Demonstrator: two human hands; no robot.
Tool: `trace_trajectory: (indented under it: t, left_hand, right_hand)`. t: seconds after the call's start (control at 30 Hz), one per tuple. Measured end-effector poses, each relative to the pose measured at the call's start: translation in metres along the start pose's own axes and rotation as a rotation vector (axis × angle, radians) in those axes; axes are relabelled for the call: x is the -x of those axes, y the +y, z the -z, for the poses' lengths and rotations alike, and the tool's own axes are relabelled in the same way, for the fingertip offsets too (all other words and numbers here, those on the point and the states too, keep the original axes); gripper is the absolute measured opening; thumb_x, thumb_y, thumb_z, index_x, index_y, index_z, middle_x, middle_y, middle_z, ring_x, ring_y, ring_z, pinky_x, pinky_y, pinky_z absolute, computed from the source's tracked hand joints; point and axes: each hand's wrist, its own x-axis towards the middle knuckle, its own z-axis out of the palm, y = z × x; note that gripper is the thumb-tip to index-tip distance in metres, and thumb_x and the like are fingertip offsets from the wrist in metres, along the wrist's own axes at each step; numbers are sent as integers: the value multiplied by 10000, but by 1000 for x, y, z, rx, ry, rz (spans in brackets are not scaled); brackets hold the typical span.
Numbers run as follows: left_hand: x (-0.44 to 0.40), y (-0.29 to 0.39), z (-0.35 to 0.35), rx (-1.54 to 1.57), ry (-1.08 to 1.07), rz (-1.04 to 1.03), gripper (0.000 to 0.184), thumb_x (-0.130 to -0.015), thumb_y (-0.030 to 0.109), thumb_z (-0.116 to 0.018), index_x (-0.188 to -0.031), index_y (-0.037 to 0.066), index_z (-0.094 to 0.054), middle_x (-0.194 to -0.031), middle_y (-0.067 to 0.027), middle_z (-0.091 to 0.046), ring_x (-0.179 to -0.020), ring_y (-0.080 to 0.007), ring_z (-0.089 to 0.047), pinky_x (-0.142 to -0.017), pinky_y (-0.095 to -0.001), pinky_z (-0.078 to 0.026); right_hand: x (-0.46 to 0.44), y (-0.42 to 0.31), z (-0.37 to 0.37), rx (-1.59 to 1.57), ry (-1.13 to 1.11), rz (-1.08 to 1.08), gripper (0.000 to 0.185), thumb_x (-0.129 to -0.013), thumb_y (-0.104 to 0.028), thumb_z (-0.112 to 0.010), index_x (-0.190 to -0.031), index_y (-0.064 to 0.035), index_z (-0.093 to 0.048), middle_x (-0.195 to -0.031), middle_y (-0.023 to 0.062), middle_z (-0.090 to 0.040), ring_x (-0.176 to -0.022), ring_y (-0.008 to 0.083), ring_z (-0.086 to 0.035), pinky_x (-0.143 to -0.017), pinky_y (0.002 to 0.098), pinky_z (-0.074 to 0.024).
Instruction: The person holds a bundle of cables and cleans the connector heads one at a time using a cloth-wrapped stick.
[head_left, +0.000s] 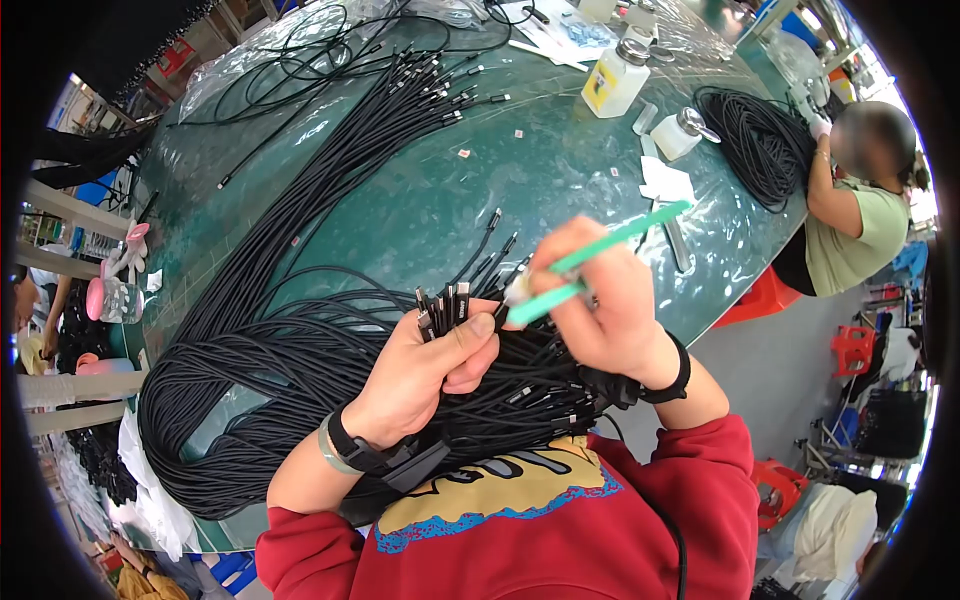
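My left hand (430,370) is closed round several black cable ends (445,308), their metal plugs pointing up. Between its thumb and index finger one black connector sticks out to the right. My right hand (600,300) grips a green-handled tool (620,238) and a second green piece (545,302); a whitish tip lies by the left fingertips. Under and around both hands spreads a large looped bundle of black cables (250,350), with more plugs near my red top.
Straight cable ends (420,90) fan out at the back. A yellow-labelled bottle (615,78), a smaller bottle (680,132) and a cable coil (760,145) stand or lie at the right of the green table (540,170). Beyond sits a person in light green (870,220).
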Motion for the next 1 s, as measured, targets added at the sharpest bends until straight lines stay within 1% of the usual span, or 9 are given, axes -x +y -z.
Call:
trace_trajectory:
  t: [0.07,0.2,0.3,0.5,0.6,0.63,0.73,0.87,1.0]
  left_hand:
    - [-2,0,2,8,-18,19,245,-879,168,-467,-996,-38,-530,-577,25,-392,-478,-36,-293,-421,-185,-214]
    - [-2,-4,3,67,2,31,250,-878,168,-466,-990,-46,-531,-567,27,-388,-475,-34,-294,-419,-186,-213]
    - [-3,0,2,55,-25,31,253,-879,170,-464,-985,-49,-532,-559,31,-385,-473,-33,-297,-416,-188,-213]
    - [-3,1,1,27,-38,49,273,-887,186,-443,-969,-54,-542,-541,44,-350,-466,-36,-288,-412,-195,-203]
    - [-3,1,6,65,-114,142,228,-860,149,-498,-962,-46,-555,-589,27,-473,-489,-32,-355,-432,-180,-275]
    - [-2,1,4,64,-115,141,228,-860,149,-498,-962,-46,-555,-589,27,-473,-489,-32,-355,-432,-180,-275]
    - [6,-2,-13,-244,216,-202,184,-783,68,-566,-919,-56,-572,-566,33,-447,-476,-27,-344,-418,-180,-245]
    - [9,-8,-20,-304,325,-340,192,-724,-2,-612,-909,-44,-583,-618,8,-523,-501,-31,-408,-445,-165,-303]
    - [10,-8,-18,-373,311,-348,185,-712,-16,-624,-893,-36,-591,-668,-23,-576,-516,-40,-455,-469,-166,-360]
  right_hand:
    - [-2,0,2,62,-2,-15,117,-717,18,-563,-818,-19,-518,-735,90,-545,-596,241,-550,-508,295,-429]
    - [5,-2,2,-71,-82,69,115,-727,15,-562,-829,-18,-517,-740,90,-546,-609,232,-561,-516,286,-430]
    - [3,2,6,-29,-5,-122,102,-744,10,-558,-834,-17,-520,-745,88,-548,-609,211,-563,-524,278,-431]
    - [2,-3,3,-115,9,-132,86,-763,-2,-555,-841,-14,-522,-741,79,-551,-610,181,-563,-531,271,-431]
    - [3,-4,3,-94,25,-121,85,-767,-7,-556,-846,-15,-524,-729,74,-552,-606,172,-559,-530,266,-429]
    - [3,-4,5,-98,42,-143,86,-767,-8,-557,-847,-16,-525,-723,73,-551,-604,171,-557,-527,263,-427]
    - [4,-3,8,-111,74,-188,87,-767,-10,-558,-848,-17,-526,-713,71,-550,-599,170,-552,-523,257,-422]
    - [6,-12,9,-165,100,-239,96,-757,-3,-563,-844,-18,-525,-698,74,-544,-580,176,-541,-520,249,-413]
    - [3,-19,2,-127,64,-55,119,-735,8,-573,-840,-18,-524,-693,77,-539,-561,195,-533,-501,262,-413]
